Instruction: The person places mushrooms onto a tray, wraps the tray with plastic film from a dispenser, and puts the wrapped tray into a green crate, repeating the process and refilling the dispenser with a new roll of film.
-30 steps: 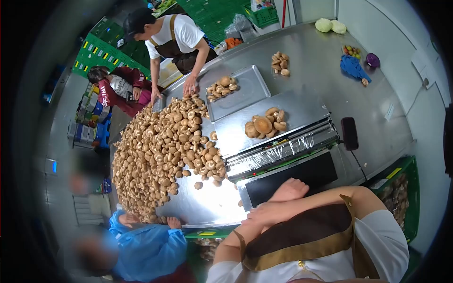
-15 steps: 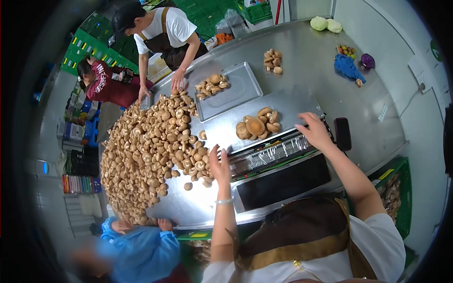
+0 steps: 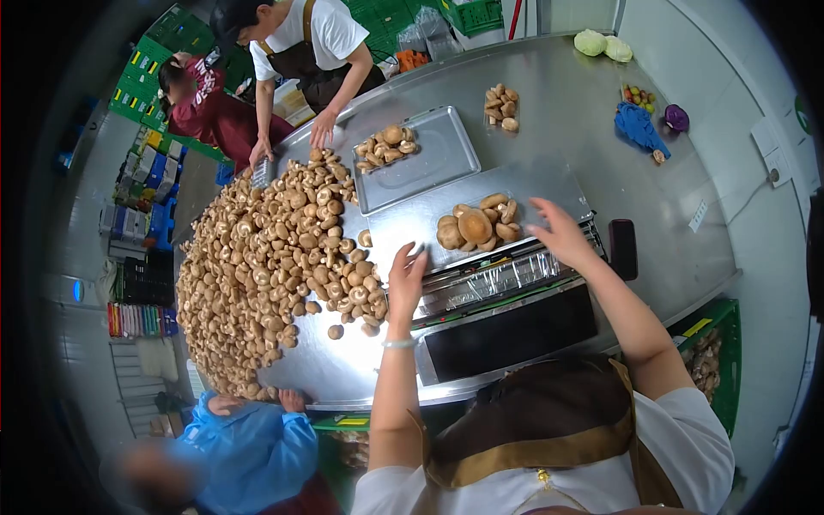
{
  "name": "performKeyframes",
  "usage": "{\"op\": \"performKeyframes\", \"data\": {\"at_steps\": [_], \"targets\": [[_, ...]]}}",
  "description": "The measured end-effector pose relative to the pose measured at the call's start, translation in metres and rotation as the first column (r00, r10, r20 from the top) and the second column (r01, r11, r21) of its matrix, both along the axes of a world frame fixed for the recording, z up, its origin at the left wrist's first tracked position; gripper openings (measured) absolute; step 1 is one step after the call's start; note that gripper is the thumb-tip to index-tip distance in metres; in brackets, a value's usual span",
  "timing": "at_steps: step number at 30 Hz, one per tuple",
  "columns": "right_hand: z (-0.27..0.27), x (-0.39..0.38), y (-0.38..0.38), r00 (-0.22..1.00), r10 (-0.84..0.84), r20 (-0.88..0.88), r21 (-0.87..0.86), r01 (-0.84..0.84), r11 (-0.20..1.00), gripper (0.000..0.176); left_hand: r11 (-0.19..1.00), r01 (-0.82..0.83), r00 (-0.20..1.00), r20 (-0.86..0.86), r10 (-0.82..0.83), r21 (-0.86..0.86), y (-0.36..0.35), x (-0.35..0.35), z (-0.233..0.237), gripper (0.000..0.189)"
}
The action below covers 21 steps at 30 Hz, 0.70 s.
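My left hand (image 3: 404,281) is raised with fingers apart at the left end of the film wrapping machine (image 3: 506,300), holding nothing. My right hand (image 3: 560,233) hovers open over the machine's right end, near the roll of clear film (image 3: 498,279). Between and just beyond both hands, a small cluster of large shiitake mushrooms (image 3: 477,225) lies on the machine's flat steel top. A big heap of loose mushrooms (image 3: 275,257) covers the steel table (image 3: 584,129) to the left of my left hand.
A metal tray (image 3: 438,163) with a few mushrooms (image 3: 384,148) sits behind the machine. Other people stand at the table's far and near left edges. A black phone (image 3: 622,249), blue cloth (image 3: 637,124), cabbages (image 3: 602,45) and a green crate (image 3: 717,360) lie to the right.
Both hands rose from my lap up to the wrapping machine, then shifted slightly closer to the mushroom cluster. The person at the far side keeps hands on the heap.
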State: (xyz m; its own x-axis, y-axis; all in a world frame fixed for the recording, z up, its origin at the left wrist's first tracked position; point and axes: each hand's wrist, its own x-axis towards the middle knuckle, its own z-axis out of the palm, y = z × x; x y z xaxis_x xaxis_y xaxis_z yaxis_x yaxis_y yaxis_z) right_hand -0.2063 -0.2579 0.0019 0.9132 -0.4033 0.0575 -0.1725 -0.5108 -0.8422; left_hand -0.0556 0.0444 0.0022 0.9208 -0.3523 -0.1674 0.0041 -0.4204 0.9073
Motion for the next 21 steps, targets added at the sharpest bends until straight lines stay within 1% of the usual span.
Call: {"op": "performKeyframes", "data": {"at_steps": [1, 2, 3, 5, 6, 7, 8, 9, 10, 11, 12, 13, 14, 15, 16, 17, 18, 19, 20, 21], "targets": [[0.013, -0.014, -0.010, 1.000, -0.028, 0.010, -0.144, 0.029, 0.989, 0.047, 0.991, -0.055, 0.988, 0.148, 0.037, 0.122, 0.017, -0.005, 0.004, 0.033], [0.016, -0.027, -0.020, 0.997, -0.076, 0.005, -0.190, 0.075, 0.979, 0.040, 0.965, -0.113, 0.978, 0.199, 0.066, 0.237, 0.033, -0.010, 0.007, 0.025], [0.024, -0.039, -0.023, 0.987, -0.161, 0.026, -0.193, 0.163, 0.968, 0.027, 0.922, -0.175, 0.963, 0.254, 0.088, 0.345, 0.046, -0.018, 0.008, 0.019], [0.025, -0.061, -0.025, 0.963, -0.227, -0.146, -0.401, 0.152, 0.903, 0.023, 0.857, -0.220, 0.850, 0.523, -0.066, 0.466, 0.062, -0.034, -0.006, 0.020], [0.021, -0.065, -0.018, 0.959, -0.212, -0.187, -0.434, 0.113, 0.894, 0.023, 0.861, -0.236, 0.817, 0.572, -0.076, 0.450, 0.061, -0.044, -0.019, 0.021], [0.012, -0.067, -0.008, 0.953, -0.198, -0.230, -0.464, 0.071, 0.883, 0.023, 0.857, -0.204, 0.800, 0.585, -0.132, 0.473, 0.058, -0.050, -0.034, 0.021], [0.001, -0.068, -0.001, 0.944, -0.186, -0.272, -0.494, 0.029, 0.869, 0.024, 0.868, -0.204, 0.806, 0.580, -0.114, 0.453, 0.048, -0.058, -0.037, 0.021], [-0.020, -0.063, 0.004, 0.965, -0.158, -0.208, -0.457, 0.047, 0.888, 0.026, 0.879, -0.205, 0.812, 0.577, -0.094, 0.431, 0.038, -0.063, -0.037, 0.022], [-0.035, -0.059, 0.005, 0.984, -0.113, -0.137, -0.461, 0.038, 0.886, 0.024, 0.842, -0.207, 0.813, 0.566, -0.136, 0.498, 0.032, -0.066, -0.033, 0.021], [-0.035, -0.054, 0.007, 0.996, -0.066, -0.064, -0.466, 0.028, 0.884, 0.023, 0.884, -0.157, 0.895, 0.441, -0.060, 0.440, 0.033, -0.064, -0.034, 0.021], [-0.031, -0.054, 0.002, 0.989, -0.041, -0.145, -0.250, 0.004, 0.968, 0.023, 0.921, -0.121, 0.954, 0.301, 0.005, 0.369, 0.035, -0.058, -0.035, 0.021], [-0.024, -0.058, -0.006, 0.977, 0.001, -0.214, -0.020, -0.006, 1.000, 0.023, 0.952, -0.097, 0.987, 0.150, 0.055, 0.289, 0.040, -0.049, -0.034, 0.021], [-0.009, -0.060, -0.015, 0.962, 0.058, -0.267, 0.209, -0.001, 0.978, 0.023, 0.975, 0.063, 0.996, -0.073, -0.048, 0.211, 0.049, -0.040, -0.017, 0.025], [0.009, -0.067, -0.026, 0.973, 0.160, -0.163, 0.604, -0.030, 0.796, 0.022, 0.981, 0.149, 0.936, -0.303, -0.180, -0.122, 0.060, -0.029, -0.007, 0.027], [0.020, -0.071, -0.031, 0.993, 0.116, -0.019, 0.795, -0.055, 0.604, 0.022, 0.966, 0.139, 0.899, -0.381, -0.216, -0.219, 0.060, -0.022, 0.017, 0.026], [0.029, -0.073, -0.033, 0.994, 0.036, 0.104, 0.924, -0.110, 0.367, 0.023, 0.943, 0.118, 0.852, -0.456, -0.257, -0.312, 0.057, -0.018, 0.045, 0.026], [0.041, -0.066, -0.036, 0.968, -0.011, 0.249, 0.928, -0.236, 0.288, 0.022, 0.869, 0.113, 0.818, -0.451, -0.357, -0.482, 0.054, -0.008, 0.064, 0.025], [0.053, -0.053, -0.034, 0.922, -0.070, 0.381, 0.909, -0.360, 0.210, 0.021, 0.768, 0.097, 0.782, -0.429, -0.452, -0.633, 0.049, 0.002, 0.078, 0.024], [0.063, -0.039, -0.031, 0.856, -0.145, 0.496, 0.867, -0.479, 0.139, 0.020, 0.667, 0.044, 0.806, -0.368, -0.464, -0.744, 0.039, 0.012, 0.087, 0.025], [0.075, -0.021, -0.027, 0.842, -0.302, 0.447, 0.894, -0.410, 0.180, 0.020, 0.512, -0.018, 0.848, -0.284, -0.447, -0.859, 0.028, 0.026, 0.083, 0.021]]}}
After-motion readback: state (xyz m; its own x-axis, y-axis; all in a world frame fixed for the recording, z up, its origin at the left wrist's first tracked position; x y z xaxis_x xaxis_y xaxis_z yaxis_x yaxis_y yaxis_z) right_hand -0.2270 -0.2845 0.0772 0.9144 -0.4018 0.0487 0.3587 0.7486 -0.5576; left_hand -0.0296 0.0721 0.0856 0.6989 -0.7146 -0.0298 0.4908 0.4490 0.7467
